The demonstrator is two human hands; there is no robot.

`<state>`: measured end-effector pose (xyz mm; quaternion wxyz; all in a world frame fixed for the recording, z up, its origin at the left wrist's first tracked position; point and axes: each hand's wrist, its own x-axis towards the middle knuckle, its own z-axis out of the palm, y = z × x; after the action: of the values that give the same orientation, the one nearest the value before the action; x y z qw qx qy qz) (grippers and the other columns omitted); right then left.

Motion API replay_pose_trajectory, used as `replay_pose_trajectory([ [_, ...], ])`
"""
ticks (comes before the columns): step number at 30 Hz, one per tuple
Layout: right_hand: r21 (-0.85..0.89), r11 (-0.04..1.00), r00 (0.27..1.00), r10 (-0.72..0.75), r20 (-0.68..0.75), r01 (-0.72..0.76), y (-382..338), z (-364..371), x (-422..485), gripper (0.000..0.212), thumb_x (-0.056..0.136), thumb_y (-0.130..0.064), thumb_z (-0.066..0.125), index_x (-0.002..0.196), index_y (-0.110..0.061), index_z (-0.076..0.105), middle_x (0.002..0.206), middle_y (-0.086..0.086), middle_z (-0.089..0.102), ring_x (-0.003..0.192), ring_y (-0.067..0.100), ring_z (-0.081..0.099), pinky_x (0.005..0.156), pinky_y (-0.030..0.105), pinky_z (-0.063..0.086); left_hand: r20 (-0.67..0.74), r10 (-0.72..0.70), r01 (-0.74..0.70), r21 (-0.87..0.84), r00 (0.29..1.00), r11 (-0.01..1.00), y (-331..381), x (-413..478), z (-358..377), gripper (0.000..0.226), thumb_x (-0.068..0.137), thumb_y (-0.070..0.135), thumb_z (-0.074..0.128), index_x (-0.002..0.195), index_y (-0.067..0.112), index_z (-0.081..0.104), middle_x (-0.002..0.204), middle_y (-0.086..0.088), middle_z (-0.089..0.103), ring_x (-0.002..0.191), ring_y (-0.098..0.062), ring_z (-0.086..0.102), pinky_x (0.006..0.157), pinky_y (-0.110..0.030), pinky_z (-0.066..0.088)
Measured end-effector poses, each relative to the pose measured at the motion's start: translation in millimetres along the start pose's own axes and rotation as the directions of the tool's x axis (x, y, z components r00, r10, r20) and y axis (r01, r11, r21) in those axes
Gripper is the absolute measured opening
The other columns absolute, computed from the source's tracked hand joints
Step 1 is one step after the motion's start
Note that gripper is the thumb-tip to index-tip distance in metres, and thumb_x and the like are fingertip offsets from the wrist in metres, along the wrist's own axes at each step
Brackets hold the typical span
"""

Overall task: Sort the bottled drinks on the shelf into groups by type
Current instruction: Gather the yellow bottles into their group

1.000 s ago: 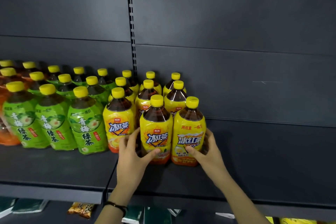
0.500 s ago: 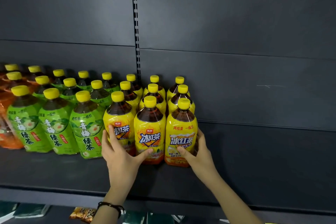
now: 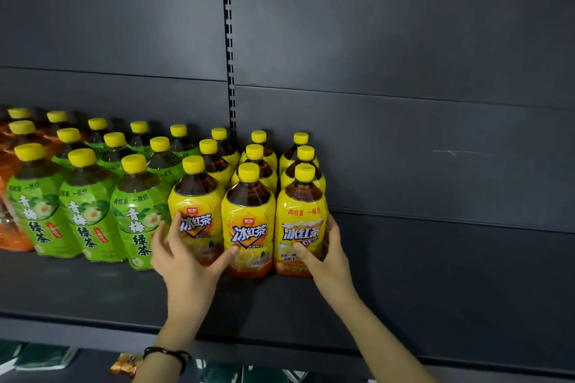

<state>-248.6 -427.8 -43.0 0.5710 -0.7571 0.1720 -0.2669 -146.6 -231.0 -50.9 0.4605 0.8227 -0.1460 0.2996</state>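
Left hand (image 3: 186, 261) curls round the front-left of the yellow-labelled plastic iced-tea bottles (image 3: 249, 227), marked 冰红茶, with its thumb on the middle one. Right hand (image 3: 326, 255) grips the front-right bottle. The yellow-capped group runs back to the rear edge of the dark grey metal shelf (image 3: 435, 289), touching the green-labelled 青梅绿茶 bottles (image 3: 87, 214).

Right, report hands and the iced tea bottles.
Left hand grips front-left iced tea bottle, thumb on middle bottle. Right hand grips front-right iced tea bottle. Green tea bottles tight beside left hand.
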Motion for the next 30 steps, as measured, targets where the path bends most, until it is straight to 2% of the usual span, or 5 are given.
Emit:
replay_pose_trajectory([
  [5,-0.025,0.999,0.999,-0.046,-0.019,0.045,2,5,-4,0.106,0.067,-0.038,0.084,0.149,-0.036,0.016,0.145,-0.008,0.032,0.12,0.0,0.042,0.092,0.018,0.043,-0.113,-0.149,0.155,0.043,0.982,0.987,-36,36,-32,0.128,0.048,0.093,0.046,0.149,0.018,0.018,0.154,-0.026,0.013,0.139,-0.047,0.016,0.107,-0.065,0.016],
  [11,0.039,0.999,0.998,-0.017,-0.056,0.019,1,28,-3,0.139,0.045,-0.042,0.091,0.146,-0.046,-0.005,0.149,-0.009,0.03,0.135,0.01,0.038,0.11,0.043,0.039,-0.041,-0.219,0.221,0.06,0.975,0.974,-62,64,-46,0.116,0.057,0.046,0.082,0.15,0.026,0.017,0.156,-0.021,0.007,0.143,-0.042,0.007,0.11,-0.063,0.019],
  [16,-0.004,1.0,0.98,-0.019,-0.198,0.019,1,39,0,0.136,0.054,-0.024,0.093,0.149,-0.038,-0.004,0.151,-0.003,0.028,0.138,0.015,0.034,0.113,0.043,0.035,-0.044,-0.235,0.237,0.045,0.971,0.971,-63,66,-45,0.112,0.056,0.04,0.087,0.148,0.022,0.025,0.152,-0.023,0.013,0.135,-0.049,0.015,0.106,-0.062,0.021],
  [22,-0.113,0.994,0.942,-0.045,-0.331,0.008,-1,48,-9,0.133,0.057,-0.026,0.091,0.151,-0.027,-0.002,0.157,0.005,0.012,0.144,0.023,0.017,0.117,0.048,0.024,-0.016,-0.154,0.155,0.029,0.988,0.988,-75,62,-53,0.121,0.048,0.072,0.073,0.145,0.017,0.026,0.148,-0.026,0.02,0.131,-0.049,0.024,0.1,-0.066,0.027],
  [30,-0.313,0.949,0.878,-0.174,-0.445,0.029,1,92,-39,0.115,0.055,-0.032,0.091,0.143,-0.028,0.018,0.153,0.008,0.004,0.136,0.032,0.015,0.105,0.049,0.035,0.054,-0.233,0.231,0.034,0.971,0.972,-104,67,-76,0.131,0.054,0.038,0.088,0.153,0.019,0.003,0.158,-0.018,0.005,0.145,-0.036,0.008,0.106,-0.062,0.027],
])
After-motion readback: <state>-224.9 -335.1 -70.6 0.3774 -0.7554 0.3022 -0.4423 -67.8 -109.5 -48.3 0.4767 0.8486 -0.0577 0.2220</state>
